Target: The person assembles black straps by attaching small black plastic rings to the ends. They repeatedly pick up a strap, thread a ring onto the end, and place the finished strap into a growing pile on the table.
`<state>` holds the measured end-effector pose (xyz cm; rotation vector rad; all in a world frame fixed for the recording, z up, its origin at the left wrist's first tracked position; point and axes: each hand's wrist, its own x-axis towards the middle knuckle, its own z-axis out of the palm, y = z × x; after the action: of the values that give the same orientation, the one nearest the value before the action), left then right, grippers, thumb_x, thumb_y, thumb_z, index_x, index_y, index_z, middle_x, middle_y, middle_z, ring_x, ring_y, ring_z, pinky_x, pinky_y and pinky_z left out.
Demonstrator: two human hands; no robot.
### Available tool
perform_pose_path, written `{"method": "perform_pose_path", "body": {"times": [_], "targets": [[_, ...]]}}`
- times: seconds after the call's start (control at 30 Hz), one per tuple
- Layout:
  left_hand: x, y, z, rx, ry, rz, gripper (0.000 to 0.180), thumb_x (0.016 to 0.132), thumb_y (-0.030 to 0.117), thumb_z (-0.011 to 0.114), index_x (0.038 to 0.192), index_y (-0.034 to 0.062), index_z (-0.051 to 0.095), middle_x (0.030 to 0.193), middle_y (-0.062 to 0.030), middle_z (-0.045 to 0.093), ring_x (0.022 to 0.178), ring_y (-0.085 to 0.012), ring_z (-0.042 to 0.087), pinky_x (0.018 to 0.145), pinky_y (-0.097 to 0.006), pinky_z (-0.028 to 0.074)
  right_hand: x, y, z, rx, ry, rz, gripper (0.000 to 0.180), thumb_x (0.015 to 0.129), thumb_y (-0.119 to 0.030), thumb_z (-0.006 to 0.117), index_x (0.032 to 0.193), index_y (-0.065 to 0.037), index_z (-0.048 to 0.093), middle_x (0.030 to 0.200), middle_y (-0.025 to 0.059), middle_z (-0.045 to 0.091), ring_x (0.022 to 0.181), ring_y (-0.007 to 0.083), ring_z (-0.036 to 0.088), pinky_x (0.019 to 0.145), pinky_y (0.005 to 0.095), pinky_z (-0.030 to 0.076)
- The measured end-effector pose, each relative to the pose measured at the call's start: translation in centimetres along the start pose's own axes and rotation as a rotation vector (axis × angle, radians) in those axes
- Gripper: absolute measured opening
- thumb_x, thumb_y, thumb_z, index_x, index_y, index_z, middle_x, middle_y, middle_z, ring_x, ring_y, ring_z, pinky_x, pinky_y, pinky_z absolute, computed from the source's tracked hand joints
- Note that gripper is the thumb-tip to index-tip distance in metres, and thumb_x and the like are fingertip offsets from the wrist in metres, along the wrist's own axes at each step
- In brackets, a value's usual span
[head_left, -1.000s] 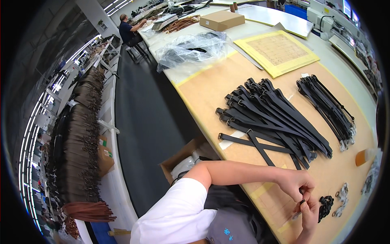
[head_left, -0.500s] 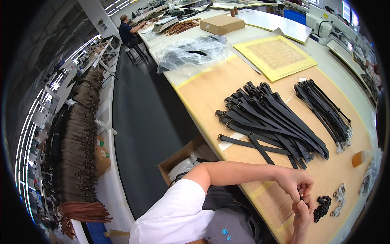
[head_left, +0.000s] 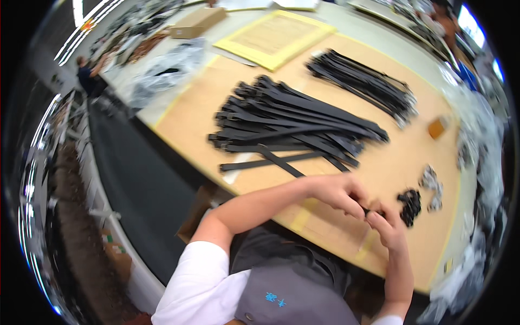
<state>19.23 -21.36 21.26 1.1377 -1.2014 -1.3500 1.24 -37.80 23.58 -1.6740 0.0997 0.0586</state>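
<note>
My left hand [head_left: 340,195] and my right hand [head_left: 388,226] meet over the near edge of the table, fingers closed in a pinch. Between their fingertips is a small black piece [head_left: 374,213]; fingers cover most of it and its kind cannot be made out. Just right of my hands lies a small heap of black pieces [head_left: 410,207], with a cluster of small silvery pieces [head_left: 431,187] beyond it. Farther off, a large pile of black straps with buckles [head_left: 292,122] spreads across the tabletop. Two loose straps cross at its near side.
A bundle of thinner black straps [head_left: 360,84] lies at the far right, near an amber container [head_left: 437,127]. A yellow-bordered board [head_left: 276,38], crumpled clear plastic [head_left: 168,73] and a cardboard box [head_left: 197,23] are farther back. Another person [head_left: 89,76] sits at far left.
The view has swung right, so the table and straps appear farther left. My hands stay together around the small black piece, and more of my right forearm shows.
</note>
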Motion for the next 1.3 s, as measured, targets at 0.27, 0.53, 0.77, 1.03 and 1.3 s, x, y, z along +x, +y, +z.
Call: {"method": "perform_pose_path", "body": {"times": [0.27,0.53,0.77,1.03,1.3], "targets": [[-3.3,2.6,0.4,0.613,0.342,0.063,0.034,0.085,0.016,0.08,0.112,0.0016,0.066,0.097,-0.0081,0.07,0.08,-0.0169,0.067,0.071,-0.029,0.053,-0.4,1.0,-1.6,0.185,0.134,-0.138,0.036,0.093,-0.01,0.068,0.069,-0.007,0.042,0.066,-0.0037,0.038,0.063,0.0063,0.033,0.056,0.0278,0.028],[-9.5,9.5,-6.8,0.952,0.47,-0.067,0.019,0.086,0.004,0.073,0.102,-0.0018,0.065,0.088,-0.0171,0.069,0.08,-0.0318,0.068,0.072,-0.036,0.053,4.3,-1.6,-9.4,0.078,0.184,0.01,0.034,0.1,-0.03,0.064,0.075,-0.011,0.051,0.065,-0.007,0.042,0.058,0.0022,0.036,0.051,0.0214,0.028],[-2.8,9.6,-17.5,1.624,0.819,0.226,0.026,0.084,0.008,0.073,0.108,0.0011,0.065,0.113,-0.0135,0.064,0.111,-0.0323,0.06,0.095,-0.04,0.046,19.2,0.5,-17.3,-0.44,0.441,-0.03,0.034,0.097,-0.041,0.067,0.093,-0.007,0.064,0.073,-0.004,0.056,0.067,0.0064,0.051,0.061,0.0243,0.041],[-1.6,3.3,-9.5,1.326,0.571,0.126,0.025,0.086,0.011,0.074,0.106,0.0018,0.063,0.108,-0.0117,0.061,0.106,-0.0318,0.058,0.098,-0.041,0.044,17.2,2.1,-12.6,-0.626,0.424,-0.303,0.023,0.092,-0.022,0.069,0.108,-0.004,0.071,0.101,0.0106,0.073,0.097,0.0233,0.067,0.087,0.0364,0.052],[2.6,1.9,-11.1,1.229,0.534,0.184,0.026,0.087,0.013,0.073,0.108,0.0008,0.064,0.105,-0.0135,0.063,0.108,-0.0324,0.058,0.096,-0.041,0.046,15.1,1.8,-8.4,-0.824,0.235,-0.269,0.017,0.089,-0.011,0.072,0.104,-0.005,0.071,0.096,0.0102,0.068,0.089,0.0265,0.067,0.079,0.0358,0.053]]}}
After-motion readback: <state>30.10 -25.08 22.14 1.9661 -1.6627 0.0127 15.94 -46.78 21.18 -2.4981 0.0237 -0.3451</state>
